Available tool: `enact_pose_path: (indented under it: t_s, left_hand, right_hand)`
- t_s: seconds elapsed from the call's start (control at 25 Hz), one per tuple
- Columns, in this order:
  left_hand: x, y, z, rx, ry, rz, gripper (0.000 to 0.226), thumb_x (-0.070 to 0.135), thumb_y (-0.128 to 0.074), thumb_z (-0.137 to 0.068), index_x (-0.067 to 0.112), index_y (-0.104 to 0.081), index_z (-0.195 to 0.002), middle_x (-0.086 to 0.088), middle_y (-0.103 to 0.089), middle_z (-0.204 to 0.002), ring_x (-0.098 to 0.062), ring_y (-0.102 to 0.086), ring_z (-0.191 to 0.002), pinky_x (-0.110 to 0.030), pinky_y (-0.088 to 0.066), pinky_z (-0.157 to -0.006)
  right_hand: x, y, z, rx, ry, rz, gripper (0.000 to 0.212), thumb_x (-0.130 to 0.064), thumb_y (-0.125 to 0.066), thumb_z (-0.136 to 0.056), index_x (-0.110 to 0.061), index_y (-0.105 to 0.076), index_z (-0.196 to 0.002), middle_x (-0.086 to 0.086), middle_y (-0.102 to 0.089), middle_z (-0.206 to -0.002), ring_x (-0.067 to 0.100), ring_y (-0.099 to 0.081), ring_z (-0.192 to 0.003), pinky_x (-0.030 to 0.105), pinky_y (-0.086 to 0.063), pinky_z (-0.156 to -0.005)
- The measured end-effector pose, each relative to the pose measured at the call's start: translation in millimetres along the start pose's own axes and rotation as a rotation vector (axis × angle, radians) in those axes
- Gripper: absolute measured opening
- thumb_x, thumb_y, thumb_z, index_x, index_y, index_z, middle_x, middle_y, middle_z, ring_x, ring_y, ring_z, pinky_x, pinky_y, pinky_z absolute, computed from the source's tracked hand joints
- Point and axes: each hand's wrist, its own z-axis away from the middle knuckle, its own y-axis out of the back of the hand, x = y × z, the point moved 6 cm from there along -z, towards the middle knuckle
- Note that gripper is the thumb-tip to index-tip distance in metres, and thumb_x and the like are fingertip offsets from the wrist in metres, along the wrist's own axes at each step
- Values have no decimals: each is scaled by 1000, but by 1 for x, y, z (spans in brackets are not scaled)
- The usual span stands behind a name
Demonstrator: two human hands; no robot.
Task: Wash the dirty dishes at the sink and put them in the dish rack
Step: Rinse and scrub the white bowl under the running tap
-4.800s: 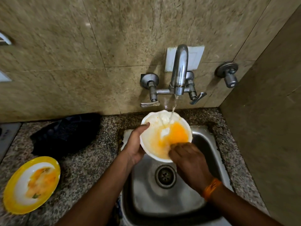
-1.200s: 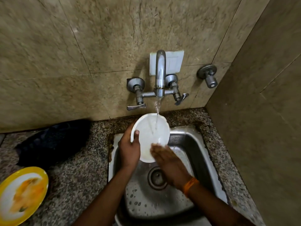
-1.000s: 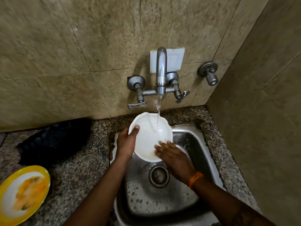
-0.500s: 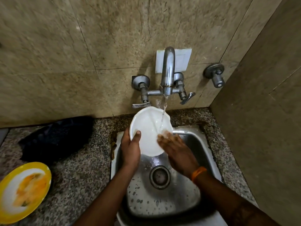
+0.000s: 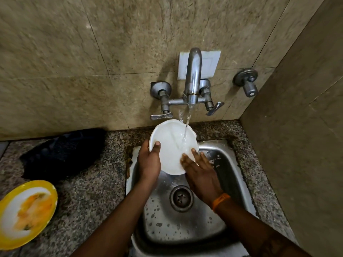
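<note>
Gripping the white plate (image 5: 171, 151) by its left rim, thumb over the front face, the left hand (image 5: 149, 163) held it tilted above the back edge of the steel sink (image 5: 232, 175), its face turned toward the person. The tap (image 5: 193, 76) ran, and the stream struck the plate's upper right. The right hand (image 5: 201, 173) lay flat, fingers straight, on the lower right of the plate, rubbing rather than grasping. The plate looked clean, so rinsing was probably near its end. No dish rack was in view, so which way the plate must travel could not be told. The yellow-rimmed plate (image 5: 26, 210), smeared orange, waited at the counter's (image 5: 89, 201) left front, nearer the left hand.
</note>
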Motion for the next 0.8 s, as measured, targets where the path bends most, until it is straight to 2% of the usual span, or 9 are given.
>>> enact_pose_path:
  t_s: [0.16, 0.28, 0.36, 0.4, 0.48, 0.52, 0.64, 0.72, 0.8]
  left_hand:
    - [8, -4, -13, -127, 143, -91, 23, 27, -73, -91, 19, -71, -113, -7, -78, -106, -26, -76, -92, -44, -63, -79]
    - [3, -12, -1, -258, 224, 55, 48, 26, -79, -87, 26, -59, -131, -2, -76, -115, -21, -76, -97, -42, -65, -72]
    - [-5, -21, 15, -189, 125, 113, 64, 18, -79, -87, 27, -48, -143, 0, -71, -125, -19, -72, -106, -34, -63, -79]
    - [-10, -21, 20, -108, 86, 125, 63, 15, -75, -91, 25, -46, -145, -1, -68, -128, -18, -69, -108, -30, -61, -83]
    - [-19, -9, 18, 74, 84, 190, 45, 18, -65, -99, 23, -53, -142, -5, -68, -130, -22, -68, -111, -37, -58, -94]
    - [-23, -1, 10, 97, 104, 201, 34, 23, -62, -100, 25, -60, -134, -5, -70, -127, -25, -69, -112, -46, -57, -99]
    - [-18, 13, -7, -21, 139, 139, 11, 23, -59, -101, 27, -68, -106, 0, -75, -111, -30, -71, -107, -57, -56, -97]
    - [-10, 12, -6, -33, 124, 109, 16, 20, -56, -104, 24, -67, -114, 6, -72, -106, -23, -70, -100, -52, -58, -95]
    - [1, 5, -2, -13, 96, 61, 29, 21, -54, -105, 16, -62, -132, 5, -69, -108, -18, -67, -98, -45, -56, -98]
  right_hand:
    - [-25, -13, 1, -49, 157, -126, 64, -3, -70, -86, -16, -55, -146, 5, -50, -155, 24, -42, -146, 43, -32, -122]
    - [-10, -5, -10, -3, 7, -160, 62, -1, -71, -81, -15, -60, -141, 5, -59, -146, 20, -54, -137, 44, -45, -113]
    - [-32, 5, -21, 83, -100, -276, 47, -8, -64, -87, -12, -65, -134, 6, -67, -135, 19, -63, -125, 39, -50, -107]
    - [-48, 8, -25, 95, -115, -335, 43, -11, -64, -89, -11, -66, -132, 7, -69, -132, 19, -64, -122, 36, -51, -107]
    - [-66, 9, -25, 73, -27, -324, 44, -14, -64, -92, -9, -64, -136, 8, -65, -138, 19, -60, -128, 35, -45, -113]
    - [-59, 8, -22, 38, 73, -278, 46, -15, -59, -94, -10, -61, -140, 9, -61, -144, 19, -56, -134, 36, -41, -117]
    - [3, 2, -13, -71, 157, -108, 59, -11, -46, -89, -15, -52, -148, 6, -46, -157, 23, -37, -149, 48, -30, -123]
    - [17, 5, -11, -71, 34, -44, 66, -4, -56, -81, -12, -53, -147, 10, -48, -155, 31, -35, -149, 53, -27, -122]
    - [-26, 2, -7, -39, -98, -152, 65, -7, -66, -81, -8, -54, -145, 14, -50, -153, 33, -40, -147, 52, -26, -123]
